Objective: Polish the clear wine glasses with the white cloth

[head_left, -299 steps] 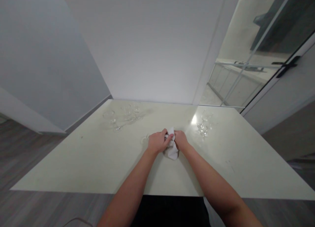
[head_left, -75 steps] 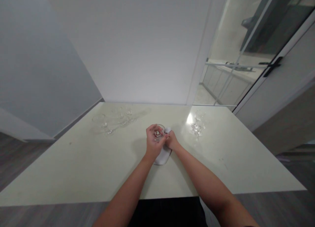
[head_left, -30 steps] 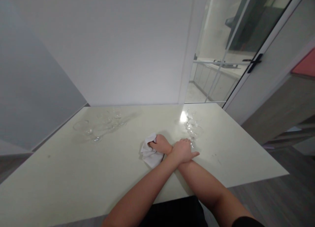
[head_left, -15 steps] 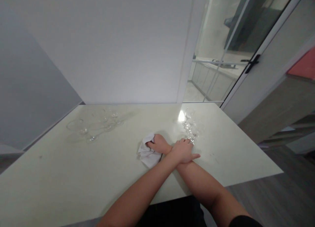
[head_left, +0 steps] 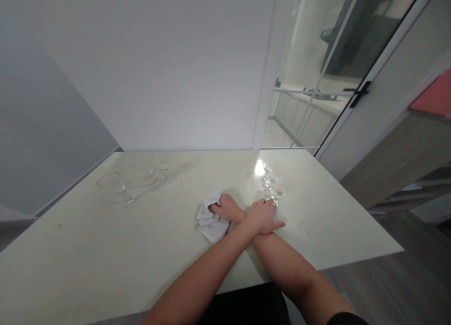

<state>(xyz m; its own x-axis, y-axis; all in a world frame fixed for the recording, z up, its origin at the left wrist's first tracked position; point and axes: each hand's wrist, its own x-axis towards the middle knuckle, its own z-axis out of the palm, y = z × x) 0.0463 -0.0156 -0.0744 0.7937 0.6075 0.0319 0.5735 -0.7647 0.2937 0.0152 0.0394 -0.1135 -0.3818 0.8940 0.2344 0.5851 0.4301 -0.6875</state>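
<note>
My arms are crossed over a pale table (head_left: pixel 105 250). My right hand (head_left: pixel 227 208) reaches to the left and is closed on a crumpled white cloth (head_left: pixel 210 224) that rests on the tabletop. My left hand (head_left: pixel 263 217) lies over my right wrist and reaches to the right. Its thumb sticks out and its fingers are stretched flat. The fingertips are at the foot of the nearest clear stemmed glass (head_left: pixel 274 193) in a small group at the back right. I see nothing gripped in that hand.
Several more clear glasses (head_left: pixel 134 179) stand at the back left of the table. A white wall runs behind the table. A glass door with a black handle (head_left: pixel 357 98) is to the right. The table's right edge drops to a grey wood floor (head_left: pixel 405 278).
Earlier both hands held a glass and the cloth together at the table's middle. My left hand then carried the glass right to the group and now rests at its foot.
</note>
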